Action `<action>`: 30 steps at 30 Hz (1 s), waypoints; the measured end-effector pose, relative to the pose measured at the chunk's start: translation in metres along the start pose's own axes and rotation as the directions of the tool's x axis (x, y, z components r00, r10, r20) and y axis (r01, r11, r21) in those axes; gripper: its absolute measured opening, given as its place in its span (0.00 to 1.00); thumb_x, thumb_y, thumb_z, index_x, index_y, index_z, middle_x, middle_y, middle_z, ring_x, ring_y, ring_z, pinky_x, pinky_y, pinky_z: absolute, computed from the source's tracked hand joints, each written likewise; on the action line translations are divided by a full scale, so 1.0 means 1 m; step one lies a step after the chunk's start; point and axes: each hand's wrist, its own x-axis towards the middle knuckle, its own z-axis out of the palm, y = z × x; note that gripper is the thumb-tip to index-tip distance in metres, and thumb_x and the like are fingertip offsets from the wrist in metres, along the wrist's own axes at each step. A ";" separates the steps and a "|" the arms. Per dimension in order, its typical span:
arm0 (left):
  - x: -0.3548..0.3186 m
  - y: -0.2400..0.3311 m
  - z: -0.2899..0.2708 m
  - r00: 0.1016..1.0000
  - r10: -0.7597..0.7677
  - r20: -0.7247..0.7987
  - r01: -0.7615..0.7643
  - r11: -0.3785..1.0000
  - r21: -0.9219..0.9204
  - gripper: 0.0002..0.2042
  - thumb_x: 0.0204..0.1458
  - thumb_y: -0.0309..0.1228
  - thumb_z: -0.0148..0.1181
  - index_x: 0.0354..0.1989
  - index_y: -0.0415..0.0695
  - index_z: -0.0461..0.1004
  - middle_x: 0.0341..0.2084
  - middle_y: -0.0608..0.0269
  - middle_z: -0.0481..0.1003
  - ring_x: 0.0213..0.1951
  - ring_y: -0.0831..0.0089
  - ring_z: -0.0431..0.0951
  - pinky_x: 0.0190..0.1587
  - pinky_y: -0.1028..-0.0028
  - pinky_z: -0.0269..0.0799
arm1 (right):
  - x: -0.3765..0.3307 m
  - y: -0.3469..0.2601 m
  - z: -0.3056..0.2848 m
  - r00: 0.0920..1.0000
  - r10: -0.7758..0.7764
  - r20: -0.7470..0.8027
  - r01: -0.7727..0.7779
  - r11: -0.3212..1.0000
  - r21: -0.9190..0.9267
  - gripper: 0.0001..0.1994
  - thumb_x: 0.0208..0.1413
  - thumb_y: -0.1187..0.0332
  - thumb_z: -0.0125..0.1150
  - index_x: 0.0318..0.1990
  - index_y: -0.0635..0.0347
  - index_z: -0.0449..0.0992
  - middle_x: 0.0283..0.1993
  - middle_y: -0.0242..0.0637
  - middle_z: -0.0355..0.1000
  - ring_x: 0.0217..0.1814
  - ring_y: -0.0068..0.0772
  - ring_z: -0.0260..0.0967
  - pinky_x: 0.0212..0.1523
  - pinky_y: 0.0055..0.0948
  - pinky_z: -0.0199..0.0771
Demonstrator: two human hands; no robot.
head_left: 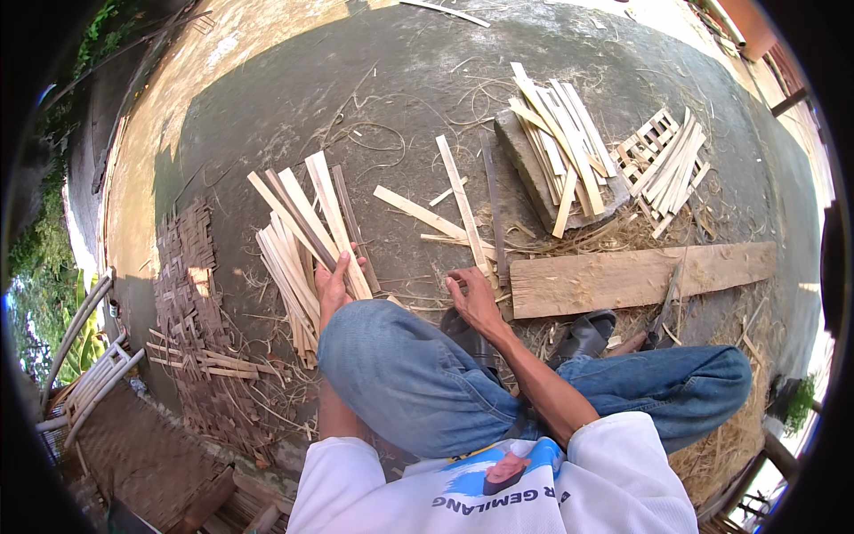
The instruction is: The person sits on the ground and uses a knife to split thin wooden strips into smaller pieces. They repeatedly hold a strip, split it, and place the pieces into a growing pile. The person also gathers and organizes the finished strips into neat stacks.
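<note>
My left hand (331, 287), left of my bent knee, is closed around a few flat bamboo strips (307, 209). These fan out away from me, pale ones beside darker ones. Part of its fingers is hidden behind the strips. Beside that hand lies a bundle of pale strips (286, 276). My right hand (476, 298) is in front of my shins with loosely curled fingers, and I see nothing held in it. Just beyond its knuckles is the near end of a long pale strip (462, 200). A dark, thin strip (495, 205) lies to the right of that one.
A wooden plank (640, 278) lies right of my right hand, with a blade-like tool (669, 298) across it. Behind it, a stone block (525, 169) carries a pile of strips (565, 133). More strips (672, 173) lie farther right. A torn woven mat (191, 303) is at left, and shavings litter the ground.
</note>
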 end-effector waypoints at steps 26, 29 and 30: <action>0.057 -0.085 -0.033 0.975 0.219 -0.021 -0.017 0.170 0.985 0.21 0.48 0.51 0.68 0.39 0.47 0.77 0.33 0.58 0.81 0.39 0.58 0.80 0.49 0.54 0.66 | 0.055 0.030 -0.031 0.992 0.069 -0.105 -0.096 0.957 -0.274 0.10 0.54 0.76 0.53 0.43 0.66 0.74 0.36 0.50 0.74 0.42 0.52 0.75 0.40 0.46 0.74; 0.068 -0.084 -0.040 0.982 0.183 -0.036 -0.009 0.240 0.971 0.17 0.50 0.45 0.67 0.40 0.46 0.77 0.32 0.58 0.81 0.35 0.60 0.81 0.39 0.61 0.71 | 0.054 0.021 -0.034 0.975 0.198 -0.098 -0.200 0.980 -0.016 0.07 0.55 0.75 0.51 0.38 0.65 0.75 0.30 0.43 0.73 0.36 0.39 0.74 0.37 0.38 0.72; 0.071 -0.082 -0.043 0.985 0.165 -0.048 0.003 0.260 0.966 0.15 0.51 0.42 0.67 0.40 0.46 0.77 0.32 0.58 0.81 0.33 0.61 0.81 0.35 0.64 0.72 | 0.054 0.022 -0.035 0.972 0.207 -0.113 -0.202 0.978 0.060 0.08 0.56 0.73 0.50 0.38 0.64 0.75 0.29 0.40 0.73 0.34 0.35 0.73 0.36 0.36 0.71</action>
